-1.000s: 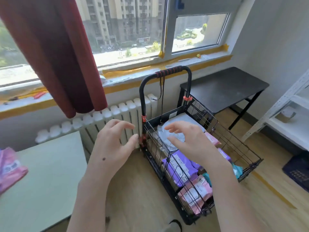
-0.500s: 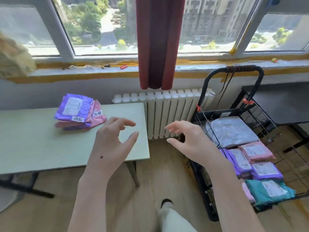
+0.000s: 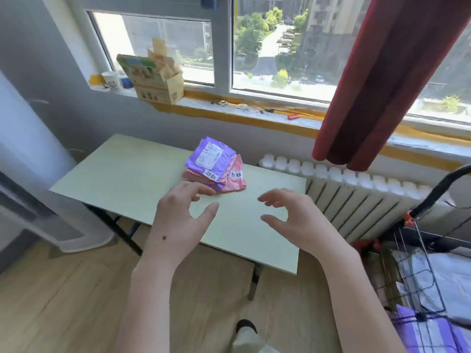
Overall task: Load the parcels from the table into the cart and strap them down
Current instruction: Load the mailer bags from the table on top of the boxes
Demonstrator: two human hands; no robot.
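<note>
The pale green table [image 3: 114,174] lies under both hands. The wire cart [image 3: 430,242] stands well off to the right of the right hand [image 3: 295,220], with bagged parcels already inside it. A small stack of parcels [image 3: 216,171] sits on the table just beyond the left hand [image 3: 178,225], whose fingertips reach its near edge; contact cannot be told. A purple poly mailer [image 3: 211,159] tops the stack and a pink mailer [image 3: 235,183] sticks out beneath. Both hands are spread, fingers loosely curved, holding nothing. The mailers look light, soft and slick, likely to slide apart, so pinching the whole stack from both sides, thumbs on top, seems safest.
</note>
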